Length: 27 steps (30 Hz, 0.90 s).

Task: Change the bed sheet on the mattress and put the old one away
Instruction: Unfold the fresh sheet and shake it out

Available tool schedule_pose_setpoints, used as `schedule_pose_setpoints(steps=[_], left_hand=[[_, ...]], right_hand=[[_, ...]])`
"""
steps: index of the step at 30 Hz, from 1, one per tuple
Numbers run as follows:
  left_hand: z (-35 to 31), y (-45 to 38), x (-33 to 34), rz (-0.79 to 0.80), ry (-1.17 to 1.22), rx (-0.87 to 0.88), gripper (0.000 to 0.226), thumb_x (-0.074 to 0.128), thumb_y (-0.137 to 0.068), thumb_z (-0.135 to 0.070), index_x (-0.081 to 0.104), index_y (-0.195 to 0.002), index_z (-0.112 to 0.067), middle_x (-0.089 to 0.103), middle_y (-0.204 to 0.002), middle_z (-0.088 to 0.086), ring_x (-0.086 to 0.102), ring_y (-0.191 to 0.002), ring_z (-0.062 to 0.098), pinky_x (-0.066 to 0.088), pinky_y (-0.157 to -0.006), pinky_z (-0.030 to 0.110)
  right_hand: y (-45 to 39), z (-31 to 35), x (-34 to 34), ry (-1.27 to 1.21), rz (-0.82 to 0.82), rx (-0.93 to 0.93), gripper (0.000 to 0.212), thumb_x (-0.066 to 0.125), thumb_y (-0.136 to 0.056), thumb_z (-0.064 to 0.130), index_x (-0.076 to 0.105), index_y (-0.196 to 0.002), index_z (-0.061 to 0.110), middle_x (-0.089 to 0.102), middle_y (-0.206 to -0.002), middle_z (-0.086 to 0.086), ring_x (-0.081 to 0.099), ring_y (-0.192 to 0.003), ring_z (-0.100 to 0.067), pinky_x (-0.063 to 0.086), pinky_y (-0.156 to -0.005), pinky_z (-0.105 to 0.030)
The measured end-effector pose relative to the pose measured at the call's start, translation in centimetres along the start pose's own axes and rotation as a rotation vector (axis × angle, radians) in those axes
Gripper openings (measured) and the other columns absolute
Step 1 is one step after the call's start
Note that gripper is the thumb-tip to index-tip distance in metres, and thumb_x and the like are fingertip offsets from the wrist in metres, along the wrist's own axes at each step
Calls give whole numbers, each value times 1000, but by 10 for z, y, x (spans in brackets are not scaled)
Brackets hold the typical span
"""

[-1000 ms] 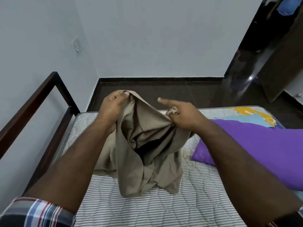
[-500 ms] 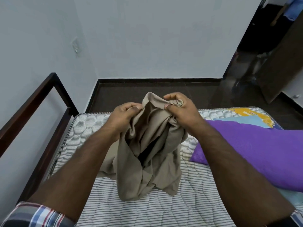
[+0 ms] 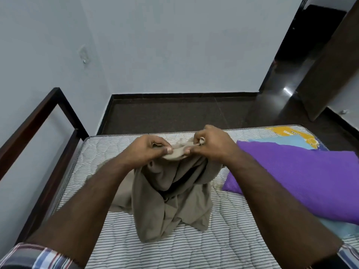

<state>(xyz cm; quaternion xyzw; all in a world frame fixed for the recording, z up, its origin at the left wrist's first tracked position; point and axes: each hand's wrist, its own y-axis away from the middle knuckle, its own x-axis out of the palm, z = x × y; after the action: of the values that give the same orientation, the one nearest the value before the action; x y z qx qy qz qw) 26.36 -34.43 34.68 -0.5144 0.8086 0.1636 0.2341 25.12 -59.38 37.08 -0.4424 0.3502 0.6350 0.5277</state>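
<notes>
A beige bed sheet [image 3: 171, 200] hangs bunched above the bare striped mattress [image 3: 223, 247], its lower folds resting on the quilted top. My left hand [image 3: 149, 150] pinches the sheet's upper edge between thumb and fingers. My right hand [image 3: 209, 144] grips the same edge just to the right, thumb nearly touching the left thumb. Both hands sit close together over the middle of the mattress, near its far edge.
A purple pillow [image 3: 303, 179] lies on the right of the mattress over a light blue cloth [image 3: 281, 141]. A dark wooden bed frame [image 3: 38, 133] runs along the left by the wall. Beyond the bed is dark floor [image 3: 174, 115], and an open doorway [image 3: 303, 55] at the far right.
My hands came together and lowered toward the mattress. The right hand, earlier with a finger pointing out, has closed on the sheet's edge beside the left.
</notes>
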Motion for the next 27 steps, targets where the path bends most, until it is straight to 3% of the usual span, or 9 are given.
schedule_pose_setpoints(steps=[2, 5, 7, 9, 11, 13, 18, 22, 27], left_hand=[[2, 1, 3, -146, 129, -12, 15, 73, -91, -35, 78, -87, -21, 76, -88, -4, 70, -86, 12, 54, -83, 40], [0, -1, 12, -286, 269, -37, 23, 68, -95, -31, 73, -78, -17, 69, -75, -2, 60, -71, 10, 46, -72, 33], [-10, -4, 22, -291, 322, 1, 24, 67, -96, -29, 71, -74, -21, 65, -71, -6, 56, -70, 8, 43, -71, 30], [-24, -8, 31, -292, 365, 38, 26, 64, -97, -29, 70, -73, -23, 65, -71, -8, 57, -71, 8, 44, -71, 31], [-38, -10, 33, -280, 456, 6, 29, 60, -100, -32, 72, -76, -20, 69, -74, 0, 61, -74, 12, 47, -73, 35], [-45, -11, 29, -235, 557, -53, 37, 57, -99, -43, 75, -84, -15, 73, -84, 15, 67, -81, 20, 53, -79, 39], [-33, -1, 30, -124, 616, -17, 30, 78, -85, -26, 71, -113, -14, 75, -106, 14, 69, -95, 21, 56, -90, 39], [0, 13, 35, -145, 567, -75, 40, 86, -67, -39, 73, -96, -15, 68, -89, 11, 59, -83, 21, 48, -79, 38], [28, 30, 13, -132, 408, -154, 34, 74, -74, -55, 71, -83, -22, 66, -82, -2, 59, -78, 12, 45, -72, 32]], right_hand=[[-2, -1, 5, -82, -85, 14, 30, 74, -80, 52, 57, -70, 29, 52, -83, 5, 53, -81, -15, 38, -69, -31], [-6, 0, 10, -581, -244, 66, 26, 74, -78, 37, 54, -65, 27, 54, -63, 13, 50, -63, -8, 41, -63, -30], [-6, 11, 11, -900, -227, 38, 14, 75, -77, 25, 62, -82, 28, 56, -70, 13, 51, -66, -7, 44, -65, -31], [-3, 27, 12, -1073, -117, -67, 31, 78, -84, 15, 66, -112, 18, 64, -90, 7, 61, -81, -8, 52, -77, -30], [-1, 35, 11, -1016, -42, -153, 50, 83, -80, 15, 63, -126, 12, 68, -109, 5, 67, -100, -7, 54, -92, -27], [-4, 37, 11, -872, -46, -167, 56, 91, -69, 23, 68, -120, 16, 71, -111, 6, 68, -105, -9, 55, -96, -32], [-21, 22, 1, -710, -330, 6, 15, 83, -71, 32, 73, -79, 25, 74, -79, 8, 70, -79, -10, 57, -79, -37], [-26, 3, -19, -652, -501, 92, 11, 80, -74, 26, 69, -73, 26, 71, -75, 10, 68, -77, -9, 56, -80, -34], [-19, -23, -38, -518, -619, 148, 11, 77, -82, 22, 67, -81, 25, 66, -75, 19, 60, -73, 6, 50, -77, -21]])
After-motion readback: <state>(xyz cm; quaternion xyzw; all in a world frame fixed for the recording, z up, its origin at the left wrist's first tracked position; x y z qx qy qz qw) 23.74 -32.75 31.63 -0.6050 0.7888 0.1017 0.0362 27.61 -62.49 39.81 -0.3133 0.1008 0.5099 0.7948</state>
